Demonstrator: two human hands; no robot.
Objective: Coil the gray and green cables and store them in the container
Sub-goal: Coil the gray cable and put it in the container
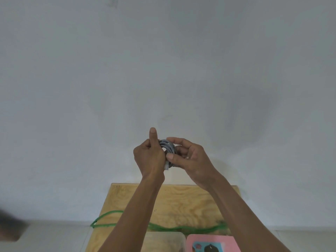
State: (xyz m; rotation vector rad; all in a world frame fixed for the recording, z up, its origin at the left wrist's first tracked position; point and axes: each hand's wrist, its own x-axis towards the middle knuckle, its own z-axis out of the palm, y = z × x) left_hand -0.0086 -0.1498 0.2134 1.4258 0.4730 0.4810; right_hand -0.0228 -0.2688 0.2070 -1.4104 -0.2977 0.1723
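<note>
Both hands are raised in front of the white wall, above the far edge of the table (183, 199), and between them is the gray cable (168, 146), already wound into a small tight ring of several turns. The left hand (148, 157) is closed around the left side of the ring with the thumb standing straight up, and the right hand (190, 159) pinches the right side, its thumb pressed on the front of the loops and the other fingers (179, 141) curled over the top. One plug end of the cable shows low between the two palms. So the step in hand is, I judge, the end of coiling the gray cable — perhaps tucking the last end so the ring keeps its shape. The next move calls for bringing the coil down into the clear container (164, 240) at the near edge, without letting the turns spring open. The green cable (163, 227) lies loose across the table, partly hanging over its left side — it is not yet coiled. A pink lid (211, 242) lies just beside the container.
</note>
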